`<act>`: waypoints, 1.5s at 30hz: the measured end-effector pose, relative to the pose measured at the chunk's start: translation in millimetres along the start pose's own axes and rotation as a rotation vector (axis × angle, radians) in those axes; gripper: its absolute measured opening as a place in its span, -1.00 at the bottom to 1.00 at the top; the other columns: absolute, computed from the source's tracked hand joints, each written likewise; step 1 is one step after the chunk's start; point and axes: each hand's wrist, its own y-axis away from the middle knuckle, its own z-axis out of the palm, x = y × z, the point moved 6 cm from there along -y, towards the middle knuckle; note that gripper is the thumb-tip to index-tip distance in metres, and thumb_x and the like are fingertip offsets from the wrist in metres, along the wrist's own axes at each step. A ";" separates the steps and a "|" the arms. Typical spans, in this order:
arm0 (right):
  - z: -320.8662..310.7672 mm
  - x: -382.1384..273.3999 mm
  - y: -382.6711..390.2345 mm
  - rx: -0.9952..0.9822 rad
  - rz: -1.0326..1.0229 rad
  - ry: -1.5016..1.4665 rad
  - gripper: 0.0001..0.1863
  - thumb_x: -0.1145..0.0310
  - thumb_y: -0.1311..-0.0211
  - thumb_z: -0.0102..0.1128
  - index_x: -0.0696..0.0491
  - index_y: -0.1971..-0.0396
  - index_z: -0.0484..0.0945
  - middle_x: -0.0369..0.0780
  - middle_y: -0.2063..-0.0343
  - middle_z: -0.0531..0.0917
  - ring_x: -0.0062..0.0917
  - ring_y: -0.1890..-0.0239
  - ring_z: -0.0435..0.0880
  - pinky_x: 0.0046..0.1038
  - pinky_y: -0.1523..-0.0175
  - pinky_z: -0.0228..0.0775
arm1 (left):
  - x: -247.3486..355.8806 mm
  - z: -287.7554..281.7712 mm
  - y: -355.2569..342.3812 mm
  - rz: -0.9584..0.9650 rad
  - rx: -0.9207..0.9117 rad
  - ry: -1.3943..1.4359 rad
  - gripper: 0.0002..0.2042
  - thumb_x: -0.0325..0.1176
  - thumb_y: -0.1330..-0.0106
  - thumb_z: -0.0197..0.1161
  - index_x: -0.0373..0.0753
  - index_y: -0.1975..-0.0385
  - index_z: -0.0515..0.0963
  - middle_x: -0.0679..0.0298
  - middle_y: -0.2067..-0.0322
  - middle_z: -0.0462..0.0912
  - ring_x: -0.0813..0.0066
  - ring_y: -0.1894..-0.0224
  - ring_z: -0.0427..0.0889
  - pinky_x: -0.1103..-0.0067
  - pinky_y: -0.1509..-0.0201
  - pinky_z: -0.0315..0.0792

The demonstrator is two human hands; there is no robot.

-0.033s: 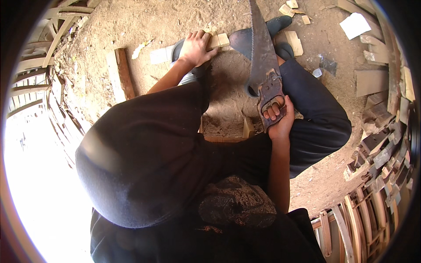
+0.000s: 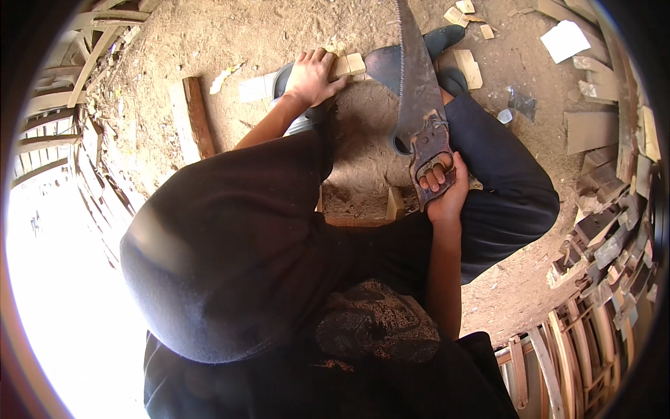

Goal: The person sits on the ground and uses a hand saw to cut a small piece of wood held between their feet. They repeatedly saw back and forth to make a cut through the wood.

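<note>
Right grip (image 2: pixel 445 185): wrapped round brown-handled steel handsaw (image 2: pixel 419 84) | left grip (image 2: pixel 312 77): over pale rectangular wooden strip (image 2: pixel 356 64), closure unclear | handsaw apart from strip; cuts done or left unclear

Dirt floor (image 2: pixel 244 31); timber pieces (image 2: pixel 569 342) at right; glare (image 2: pixel 63 300) left

No lettering, number or sign is legible. A worn, pale print (image 2: pixel 377 321) marks the dark shirt (image 2: pixel 314 391), below and left of the right hand (image 2: pixel 447 187); whether it contains text cannot be determined.
</note>
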 end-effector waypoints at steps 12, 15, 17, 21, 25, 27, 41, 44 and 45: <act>6.0 -2.6 -6.7 -0.009 -0.006 0.024 -0.69 0.02 -0.31 0.02 -0.11 0.52 0.30 -0.43 0.78 0.18 -0.67 0.74 0.18 -0.52 0.47 0.12 | -3.0 -1.3 -8.4 -0.018 -0.035 0.005 -0.47 0.06 -0.18 0.20 -0.26 0.03 0.46 0.10 0.11 0.50 0.18 -0.01 0.49 0.33 -0.17 0.31; 7.2 -3.1 -6.0 -0.003 -0.008 0.025 -0.68 0.01 -0.31 0.02 -0.11 0.53 0.30 -0.43 0.78 0.18 -0.67 0.74 0.18 -0.51 0.47 0.13 | -1.6 -3.1 -9.0 -0.024 -0.042 0.007 -0.47 0.06 -0.18 0.20 -0.26 0.03 0.46 0.10 0.11 0.50 0.18 -0.01 0.49 0.33 -0.16 0.31; 7.8 -3.2 -5.8 -0.002 -0.008 0.026 -0.68 0.01 -0.31 0.02 -0.12 0.53 0.29 -0.43 0.78 0.18 -0.67 0.74 0.18 -0.51 0.47 0.13 | -1.5 -4.2 -9.0 -0.026 -0.055 0.008 -0.46 0.07 -0.18 0.20 -0.25 0.01 0.44 0.10 0.11 0.50 0.17 -0.01 0.49 0.33 -0.17 0.30; 7.7 -3.4 -6.0 -0.015 -0.012 0.026 -0.68 0.02 -0.31 0.01 -0.12 0.53 0.29 -0.43 0.78 0.19 -0.67 0.74 0.18 -0.51 0.47 0.14 | -4.1 0.2 -9.5 -0.024 -0.027 0.017 -0.41 0.10 -0.20 0.17 -0.27 -0.05 0.38 0.09 0.10 0.51 0.20 -0.04 0.47 0.35 -0.19 0.26; 8.8 -4.1 -4.9 -0.009 -0.016 0.030 -0.68 0.02 -0.32 0.00 -0.12 0.54 0.30 -0.43 0.77 0.19 -0.67 0.74 0.19 -0.50 0.46 0.15 | -3.5 -2.4 -9.2 -0.003 -0.044 0.001 -0.37 0.13 -0.22 0.11 -0.34 -0.06 0.36 0.11 0.12 0.51 0.27 -0.05 0.46 0.38 -0.19 0.24; 6.3 -3.0 -6.8 -0.016 -0.007 0.028 -0.68 0.02 -0.32 0.00 -0.12 0.54 0.30 -0.43 0.77 0.19 -0.67 0.74 0.19 -0.50 0.46 0.15 | -4.6 -1.1 -8.6 0.010 -0.028 -0.013 -0.38 0.12 -0.23 0.11 -0.33 -0.06 0.35 0.11 0.12 0.52 0.27 -0.04 0.47 0.38 -0.18 0.24; 6.7 -2.9 -7.1 -0.009 -0.008 0.027 -0.68 0.02 -0.32 0.00 -0.11 0.53 0.31 -0.44 0.77 0.18 -0.68 0.73 0.18 -0.52 0.46 0.13 | -3.1 -2.7 -8.1 0.003 -0.026 0.013 -0.39 0.15 -0.24 0.08 -0.29 -0.04 0.40 0.13 0.12 0.52 0.26 -0.03 0.48 0.37 -0.15 0.26; 9.7 -3.4 -5.4 -0.010 -0.012 0.015 -0.68 0.03 -0.36 -0.04 -0.10 0.53 0.31 -0.45 0.77 0.18 -0.71 0.73 0.17 -0.55 0.48 0.10 | -4.1 -0.5 -8.0 0.007 -0.010 0.002 -0.40 0.16 -0.24 0.08 -0.30 -0.01 0.43 0.12 0.12 0.52 0.25 -0.02 0.48 0.37 -0.16 0.26; 10.0 -3.6 -5.3 -0.013 -0.011 0.015 -0.67 0.03 -0.36 -0.03 -0.10 0.53 0.32 -0.45 0.77 0.18 -0.71 0.73 0.17 -0.55 0.48 0.10 | -4.3 -0.9 -8.0 0.013 0.006 0.006 -0.40 0.16 -0.24 0.08 -0.30 0.00 0.44 0.12 0.13 0.52 0.24 -0.02 0.48 0.37 -0.16 0.26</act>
